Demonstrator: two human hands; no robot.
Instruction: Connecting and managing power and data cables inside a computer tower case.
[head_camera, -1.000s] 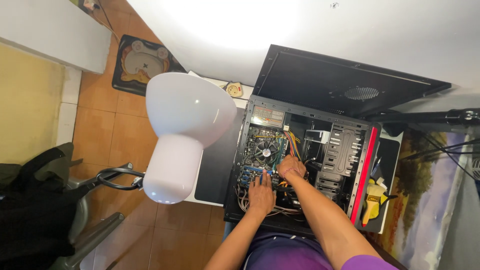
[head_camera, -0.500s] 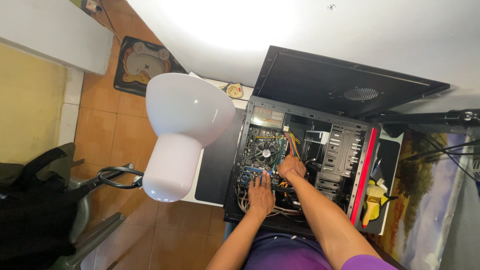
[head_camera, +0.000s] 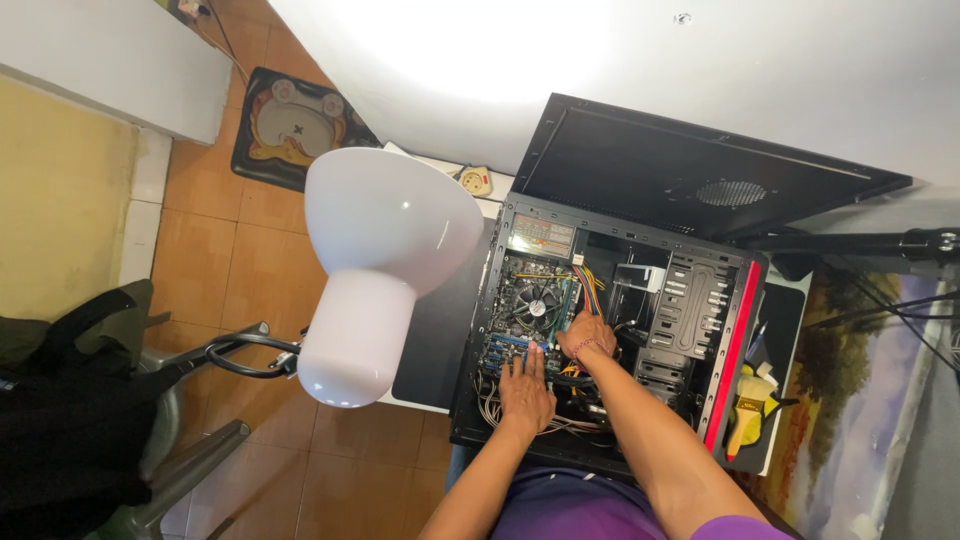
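Left hand lies spread flat on the green motherboard; right hand curls, grip unclear, among cables inside the cramped black steel computer case, frame centre.

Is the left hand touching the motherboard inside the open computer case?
Touching. The head view shows the left hand lying flat with its fingertips on the motherboard in the computer case.

Both hands, left hand beside right hand, rest inside the open computer case; a lamp hangs to its left.
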